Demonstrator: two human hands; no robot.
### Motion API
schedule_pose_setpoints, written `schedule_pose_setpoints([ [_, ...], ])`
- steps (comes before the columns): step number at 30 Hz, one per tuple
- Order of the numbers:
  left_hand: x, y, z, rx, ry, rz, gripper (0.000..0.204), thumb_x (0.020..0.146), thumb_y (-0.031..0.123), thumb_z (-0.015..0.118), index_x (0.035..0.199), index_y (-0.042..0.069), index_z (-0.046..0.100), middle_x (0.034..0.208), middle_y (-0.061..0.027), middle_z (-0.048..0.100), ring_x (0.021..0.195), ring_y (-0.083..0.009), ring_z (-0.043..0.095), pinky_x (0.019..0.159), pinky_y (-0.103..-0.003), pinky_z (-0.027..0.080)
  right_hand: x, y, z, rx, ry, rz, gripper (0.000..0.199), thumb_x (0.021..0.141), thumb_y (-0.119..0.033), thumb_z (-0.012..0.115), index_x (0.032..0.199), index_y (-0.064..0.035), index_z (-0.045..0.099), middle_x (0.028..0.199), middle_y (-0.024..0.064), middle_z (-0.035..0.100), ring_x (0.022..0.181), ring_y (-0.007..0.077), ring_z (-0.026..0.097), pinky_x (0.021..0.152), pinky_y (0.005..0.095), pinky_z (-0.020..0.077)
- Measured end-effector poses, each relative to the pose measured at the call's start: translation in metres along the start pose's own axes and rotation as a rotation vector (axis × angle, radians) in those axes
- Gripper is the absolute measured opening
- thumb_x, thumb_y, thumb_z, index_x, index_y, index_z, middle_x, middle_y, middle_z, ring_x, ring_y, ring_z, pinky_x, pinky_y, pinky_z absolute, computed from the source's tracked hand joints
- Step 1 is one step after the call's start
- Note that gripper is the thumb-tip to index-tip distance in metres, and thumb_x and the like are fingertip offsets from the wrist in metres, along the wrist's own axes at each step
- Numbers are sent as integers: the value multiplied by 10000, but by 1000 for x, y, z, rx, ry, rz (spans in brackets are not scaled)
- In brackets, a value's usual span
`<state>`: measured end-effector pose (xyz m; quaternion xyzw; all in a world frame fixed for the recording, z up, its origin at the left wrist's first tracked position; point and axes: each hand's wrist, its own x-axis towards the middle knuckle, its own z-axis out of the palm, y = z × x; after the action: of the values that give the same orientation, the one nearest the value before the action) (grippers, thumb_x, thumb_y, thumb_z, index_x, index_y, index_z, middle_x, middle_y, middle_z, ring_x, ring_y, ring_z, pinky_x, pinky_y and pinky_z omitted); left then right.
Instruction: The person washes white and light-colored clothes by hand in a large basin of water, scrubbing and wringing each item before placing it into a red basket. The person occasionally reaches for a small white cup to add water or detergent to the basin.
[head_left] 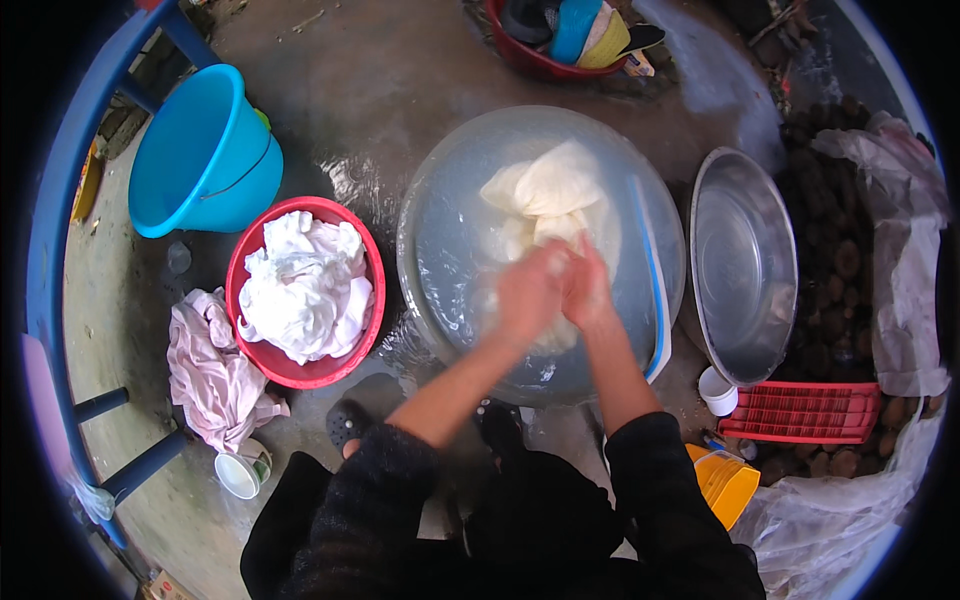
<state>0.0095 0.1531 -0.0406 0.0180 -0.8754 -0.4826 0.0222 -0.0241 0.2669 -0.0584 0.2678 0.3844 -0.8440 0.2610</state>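
Note:
In front of me stands a wide basin (425, 300) with cloudy grey water. A wet cream-coloured cloth (560, 180) is bunched in it, its upper part puffed out beyond my hands. My left hand (533, 290), smeared by motion, is closed on the gathered cloth. Close against it, my right hand (588, 285) grips the same cloth with bent fingers. More pale fabric shows below my hands at the water. A long white-and-blue strip (655, 290) slants along the basin's right side, its lower end over the rim.
Left of the basin stand a red tub (375, 320) of white laundry, a blue bucket (200, 160) and a heaped pale pink cloth (215, 370). A metal basin (740, 260), red plastic rack (800, 411) and yellow container (727, 487) lie right. A red bowl (520, 55) of shoes sits far off.

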Motion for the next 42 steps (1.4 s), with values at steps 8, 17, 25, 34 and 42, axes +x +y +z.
schedule_pose_setpoints([
  [8, 36, 49, -2, 30, -91, -304, 319, 921, 446, 517, 988, 141, 587, 797, -116, 672, 782, -354, 647, 661, -454, 484, -20, 0, 20, 135, -196, -72, 377, 968, -487, 490, 1061, -133, 580, 892, 9, 606, 836, 120, 601, 706, 282, 488],
  [17, 19, 85, -11, -29, 137, -63, 364, 958, 423, 461, 920, 83, 587, 747, -166, 643, 720, -348, 650, 651, -455, 486, -20, 3, -11, 77, -66, -248, 338, 1006, -401, 448, 1143, -126, 590, 906, 6, 597, 838, 111, 554, 781, 298, 484],
  [25, 54, 4, -8, -132, -12, -135, 324, 933, 393, 575, 858, 80, 613, 761, -104, 672, 656, -227, 639, 605, -348, 502, -63, -22, 8, -104, 33, -130, 518, 1001, -396, 457, 1338, -5, 493, 1247, 104, 603, 1114, 227, 595, 1000, 348, 446],
  [34, 62, 14, -83, -723, -623, -85, 334, 886, 253, 685, 1116, 31, 587, 962, -50, 652, 801, -114, 595, 712, -282, 484, -115, -126, 6, -695, -160, -163, 359, 946, -248, 602, 1180, 21, 560, 1065, 78, 652, 982, 135, 632, 859, 276, 503],
  [42, 95, 40, -126, -585, -851, -49, 323, 847, 286, 719, 1033, 29, 660, 969, -2, 655, 935, -75, 562, 811, -234, 438, -131, -147, 39, -1045, -131, -298, 342, 854, -168, 690, 1122, 15, 580, 986, 51, 655, 884, 115, 618, 818, 259, 490],
])
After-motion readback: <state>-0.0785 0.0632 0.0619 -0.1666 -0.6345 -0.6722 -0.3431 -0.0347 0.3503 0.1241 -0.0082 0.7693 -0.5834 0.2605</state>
